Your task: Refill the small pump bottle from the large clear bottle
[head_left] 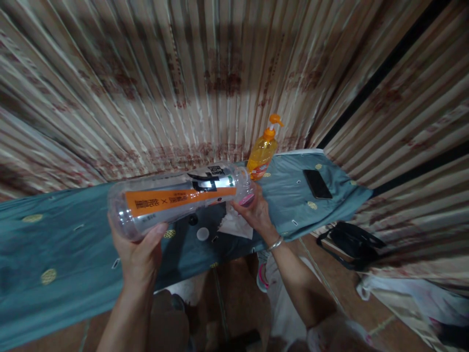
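Observation:
A large clear plastic bottle with an orange and silver label is held lying nearly level above the cloth-covered table. Its base rests in my left hand, the thumb along the near side and the other fingers mostly hidden behind the bottle. At the neck end, my right hand is closed round a small pink object, held against or just beside the bottle's mouth; its exact kind is unclear. Beneath that hand lies a crumpled white tissue. A round white cap and a small dark round piece sit below the bottle.
Behind the bottle's neck stands an orange pump bottle of yellow liquid. A black phone lies on the right of the green-blue tablecloth. Pleated curtains hang behind the table. A black bag rests on the tiled floor.

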A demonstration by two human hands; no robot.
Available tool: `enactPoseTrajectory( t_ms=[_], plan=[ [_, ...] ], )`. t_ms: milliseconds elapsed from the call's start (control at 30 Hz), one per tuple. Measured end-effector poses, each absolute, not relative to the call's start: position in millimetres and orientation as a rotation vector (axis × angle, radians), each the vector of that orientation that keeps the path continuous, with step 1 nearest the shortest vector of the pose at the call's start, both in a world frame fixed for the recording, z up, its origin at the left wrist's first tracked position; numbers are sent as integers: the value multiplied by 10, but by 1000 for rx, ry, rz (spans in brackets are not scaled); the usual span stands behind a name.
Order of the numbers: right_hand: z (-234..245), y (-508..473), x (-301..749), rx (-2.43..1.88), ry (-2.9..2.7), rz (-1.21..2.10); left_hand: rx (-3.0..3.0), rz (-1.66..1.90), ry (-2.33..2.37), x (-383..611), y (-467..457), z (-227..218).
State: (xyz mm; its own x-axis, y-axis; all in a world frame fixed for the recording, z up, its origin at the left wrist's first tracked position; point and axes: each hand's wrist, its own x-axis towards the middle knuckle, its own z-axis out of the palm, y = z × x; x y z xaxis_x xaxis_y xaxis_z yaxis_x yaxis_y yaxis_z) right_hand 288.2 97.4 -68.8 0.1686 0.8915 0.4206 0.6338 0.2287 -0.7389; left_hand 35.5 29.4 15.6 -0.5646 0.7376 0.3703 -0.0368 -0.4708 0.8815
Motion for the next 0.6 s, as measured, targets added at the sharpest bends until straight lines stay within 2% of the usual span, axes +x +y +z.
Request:
enactPoseTrajectory(
  t_ms=[600],
  plan=[
    [-673, 974, 2888, -1497, -1562, 337, 1044, 2073, 1176, 387, 281, 217]
  ],
)
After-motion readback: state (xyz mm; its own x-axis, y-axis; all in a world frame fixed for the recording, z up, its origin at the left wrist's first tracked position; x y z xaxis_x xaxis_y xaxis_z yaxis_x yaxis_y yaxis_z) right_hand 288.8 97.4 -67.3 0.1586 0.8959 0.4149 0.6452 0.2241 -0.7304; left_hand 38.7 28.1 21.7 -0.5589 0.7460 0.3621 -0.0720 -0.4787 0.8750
